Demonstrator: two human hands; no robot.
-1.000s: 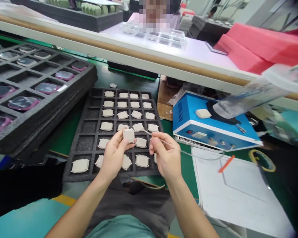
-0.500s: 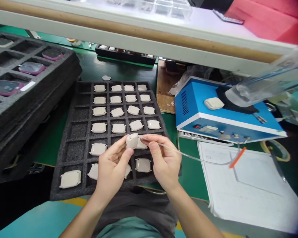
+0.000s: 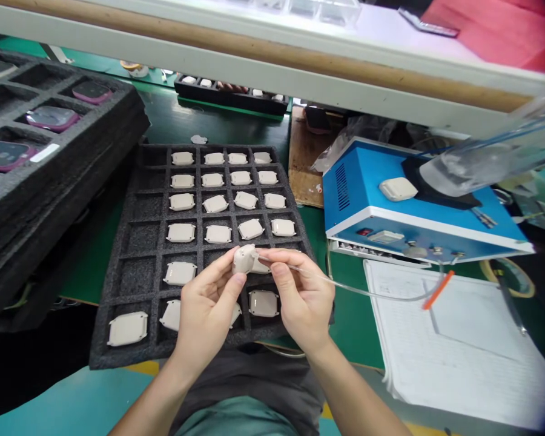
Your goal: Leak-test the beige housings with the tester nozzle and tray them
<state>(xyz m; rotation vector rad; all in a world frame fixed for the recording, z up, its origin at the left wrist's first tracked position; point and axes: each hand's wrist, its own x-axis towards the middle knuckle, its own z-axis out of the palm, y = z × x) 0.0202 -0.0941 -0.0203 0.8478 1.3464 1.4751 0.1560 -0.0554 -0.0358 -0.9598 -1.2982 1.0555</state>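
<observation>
My left hand (image 3: 211, 312) pinches a small beige watch case (image 3: 243, 260) between thumb and fingers, lifted above a black foam tray (image 3: 142, 239). My right hand (image 3: 305, 300) is closed around the end of a thin clear tube (image 3: 354, 289). The tube's tip meets or nearly meets the side edge of the case; whether they touch, I cannot tell. In the tray below, similar beige cases lie singly in most compartments, while much of the left column holds none. My hands and forearms cover part of the lower rows.
Right of the tray stands a blue machine (image 3: 358, 181), with a beige case (image 3: 397, 189) and a clear cylinder on top. Papers (image 3: 454, 351) and a tape roll (image 3: 522, 280) lie in front. Stacked foam trays (image 3: 118, 130) rise at left. A shelf edge (image 3: 236, 57) crosses above.
The watch case has turned slightly in my left hand, so more of its side edge faces the tube. Both hands stay in nearly the same place; the view has shifted a little.
</observation>
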